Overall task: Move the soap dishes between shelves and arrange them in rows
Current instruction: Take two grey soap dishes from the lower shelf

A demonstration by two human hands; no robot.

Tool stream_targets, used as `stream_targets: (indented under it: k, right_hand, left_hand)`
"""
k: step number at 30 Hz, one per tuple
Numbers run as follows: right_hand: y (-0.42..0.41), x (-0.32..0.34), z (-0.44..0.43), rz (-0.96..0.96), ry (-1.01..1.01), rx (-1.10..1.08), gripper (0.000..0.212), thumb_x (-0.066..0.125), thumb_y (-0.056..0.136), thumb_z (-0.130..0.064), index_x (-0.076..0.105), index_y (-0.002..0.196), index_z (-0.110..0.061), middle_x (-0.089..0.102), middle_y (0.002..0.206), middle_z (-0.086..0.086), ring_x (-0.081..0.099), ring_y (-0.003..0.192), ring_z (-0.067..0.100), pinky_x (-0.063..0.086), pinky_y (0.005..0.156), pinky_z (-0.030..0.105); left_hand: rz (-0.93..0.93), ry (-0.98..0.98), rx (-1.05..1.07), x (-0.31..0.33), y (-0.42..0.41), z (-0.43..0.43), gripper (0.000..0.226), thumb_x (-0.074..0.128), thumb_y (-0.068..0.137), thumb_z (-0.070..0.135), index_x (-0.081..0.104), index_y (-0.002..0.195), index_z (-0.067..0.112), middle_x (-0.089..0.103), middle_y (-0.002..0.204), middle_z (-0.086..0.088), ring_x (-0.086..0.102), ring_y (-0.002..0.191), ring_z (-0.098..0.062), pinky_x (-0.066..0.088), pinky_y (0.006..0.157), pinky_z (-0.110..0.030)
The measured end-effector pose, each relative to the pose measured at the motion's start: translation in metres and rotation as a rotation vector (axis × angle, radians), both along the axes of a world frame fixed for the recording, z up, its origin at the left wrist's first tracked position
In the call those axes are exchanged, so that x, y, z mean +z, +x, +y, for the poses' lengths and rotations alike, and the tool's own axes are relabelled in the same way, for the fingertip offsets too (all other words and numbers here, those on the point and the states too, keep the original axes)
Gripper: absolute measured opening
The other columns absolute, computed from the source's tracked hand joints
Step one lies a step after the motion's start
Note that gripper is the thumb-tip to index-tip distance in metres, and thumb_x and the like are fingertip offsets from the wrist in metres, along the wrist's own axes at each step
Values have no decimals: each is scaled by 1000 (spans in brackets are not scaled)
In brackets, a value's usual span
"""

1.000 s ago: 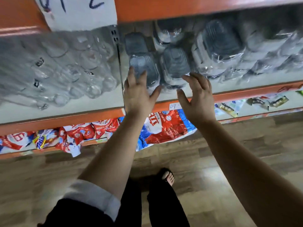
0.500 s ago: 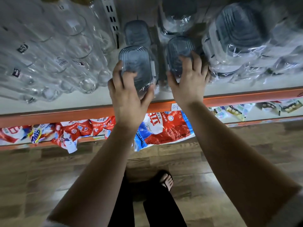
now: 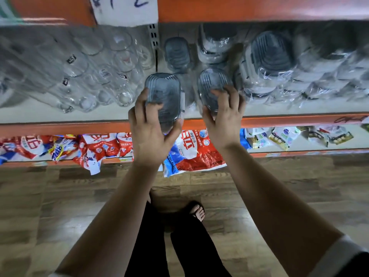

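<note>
My left hand grips a grey ribbed soap dish at its near end, lifted over the front edge of the middle shelf. My right hand grips a second grey soap dish beside it, fingers curled over its near end. Another grey soap dish lies further back on the shelf, and plastic-wrapped stacks of soap dishes fill the shelf to the right.
Clear drinking glasses crowd the shelf's left half, behind an orange front rail. An orange upper shelf hangs overhead. Red and blue detergent bags lie on the lower shelf. Wooden floor and my sandalled foot are below.
Both hands went from resting on the dishes to gripping them, then drew the two dishes toward the shelf's front edge. The camera tilted back up, showing the upper shelf again.
</note>
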State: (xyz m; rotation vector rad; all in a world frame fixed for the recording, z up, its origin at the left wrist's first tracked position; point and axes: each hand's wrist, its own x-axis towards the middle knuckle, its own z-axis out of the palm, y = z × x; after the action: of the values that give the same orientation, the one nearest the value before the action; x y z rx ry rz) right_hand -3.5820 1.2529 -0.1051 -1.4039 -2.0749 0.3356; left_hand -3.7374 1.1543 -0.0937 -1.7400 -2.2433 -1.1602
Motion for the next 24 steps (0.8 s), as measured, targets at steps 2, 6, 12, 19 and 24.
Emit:
stream_targets:
  k: [2,6,12,19,24]
  right_hand:
    - [3,18,-14,3,14,21,37,58,89,-32,62,116,-8,54,129,19,45,117,36,34,103,45]
    - [6,51,-41,-1,23,76,41,55,92,-37,61,118,-7,54,128,18,49,116,39,38,101,48]
    - [1,104,-82,38,74,139,43,59,89,-31,61,122,-3,56,126,17,46,118,31,37,103,42]
    - [-33,151,-137,131,203,185,44,60,81,-24,62,117,0,56,122,14,46,116,28,39,101,43]
    - [-86,173,-184,200,256,140,44,58,79,-22,62,117,0,53,123,14,46,116,27,38,102,41]
  left_hand:
    - [13,-6,9,18,0,-17,47,69,87,40,55,107,0,46,141,-26,44,125,-35,35,99,-40]
    - [28,11,19,51,1,-50,46,70,86,39,54,107,1,46,139,-27,48,122,-38,37,97,-44]
    - [19,24,38,95,-11,-99,51,61,91,47,55,111,0,45,143,-25,46,123,-38,36,102,-43]
    - [1,136,43,136,-61,-154,48,60,90,46,50,115,7,43,144,-23,44,125,-35,36,103,-42]
    - [6,190,10,154,-126,-196,46,63,89,42,50,113,5,45,142,-24,43,123,-32,38,100,-42]
